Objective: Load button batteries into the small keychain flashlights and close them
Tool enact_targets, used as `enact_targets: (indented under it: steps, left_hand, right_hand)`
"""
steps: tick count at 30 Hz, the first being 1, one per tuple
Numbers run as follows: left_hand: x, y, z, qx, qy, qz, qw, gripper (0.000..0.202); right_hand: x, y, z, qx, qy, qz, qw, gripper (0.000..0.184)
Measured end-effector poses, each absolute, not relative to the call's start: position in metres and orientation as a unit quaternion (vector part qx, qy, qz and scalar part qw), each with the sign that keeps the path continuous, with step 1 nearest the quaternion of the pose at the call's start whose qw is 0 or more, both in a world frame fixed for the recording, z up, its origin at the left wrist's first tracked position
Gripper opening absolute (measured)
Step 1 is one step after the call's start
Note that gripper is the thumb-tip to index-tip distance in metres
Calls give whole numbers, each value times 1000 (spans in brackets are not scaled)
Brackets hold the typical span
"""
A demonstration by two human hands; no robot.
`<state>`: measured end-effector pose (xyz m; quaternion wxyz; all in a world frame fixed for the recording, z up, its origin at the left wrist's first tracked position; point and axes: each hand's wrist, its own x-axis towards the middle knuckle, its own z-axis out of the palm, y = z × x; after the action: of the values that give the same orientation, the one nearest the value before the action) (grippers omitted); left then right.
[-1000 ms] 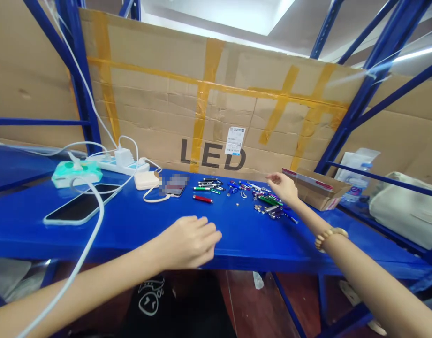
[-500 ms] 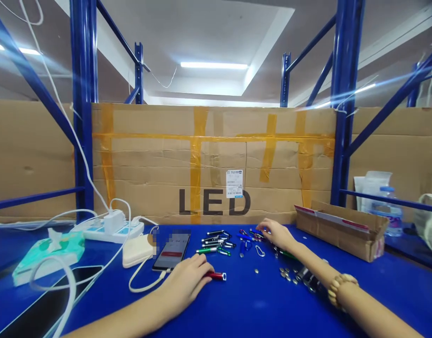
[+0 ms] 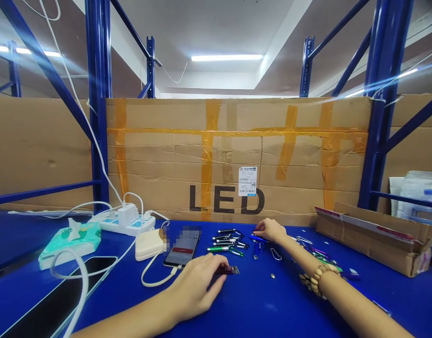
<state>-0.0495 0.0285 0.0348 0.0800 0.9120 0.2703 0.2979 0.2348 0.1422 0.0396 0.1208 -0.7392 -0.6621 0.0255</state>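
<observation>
My left hand (image 3: 198, 286) lies low on the blue shelf with its fingers curled over a small red keychain torch (image 3: 229, 270), whose end sticks out past the fingertips. Further back, my right hand (image 3: 271, 231) pinches a small blue keychain torch (image 3: 258, 238) at the edge of a row of several little torches (image 3: 227, 239). More small torches, clips and loose metal bits (image 3: 317, 256) lie along my right forearm, which wears a beaded bracelet (image 3: 319, 278).
A phone (image 3: 182, 249) on a white cable sits left of the torches, beside a white charger pad (image 3: 148, 244), a power strip (image 3: 126, 221), a tissue pack (image 3: 70, 239) and a second dark phone (image 3: 57, 300). An open cardboard box (image 3: 374, 239) stands right. A taped "LED" carton (image 3: 237, 159) walls off the back.
The view has risen and come closer to the shelf. My left hand reached forward onto the red torch and curled over it. My right hand shifted left to the blue torch.
</observation>
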Motion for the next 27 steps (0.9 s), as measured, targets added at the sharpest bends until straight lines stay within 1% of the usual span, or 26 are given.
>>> enact_targets:
  steps: [3, 5, 11, 15, 18, 21, 24, 27]
  left_hand:
    - [-49, 28, 35, 932, 253, 255, 36, 16]
    - [-49, 29, 34, 935, 253, 248, 30, 15]
    - [-49, 36, 32, 914, 287, 271, 93, 12]
    - [-50, 37, 30, 888, 309, 299, 161, 12]
    - [-49, 36, 28, 853, 330, 335, 226, 13]
    - [-45, 33, 30, 801, 359, 371, 303, 15]
    - [-41, 29, 35, 745, 365, 399, 391, 21]
    - [-39, 26, 38, 697, 353, 422, 461, 21]
  right_hand:
    - [237, 132, 40, -729, -672, 30, 126, 13]
    - [238, 124, 42, -725, -677, 25, 124, 12]
    - [240, 104, 44, -739, -667, 10, 96, 19]
    - [242, 95, 41, -754, -647, 10, 109, 20]
    - [244, 89, 40, -752, -642, 9, 148, 13]
    - [247, 84, 44, -742, -634, 4, 217, 2]
    - [245, 81, 50, -722, -623, 23, 302, 4]
    - [231, 78, 55, -682, -617, 86, 382, 10]
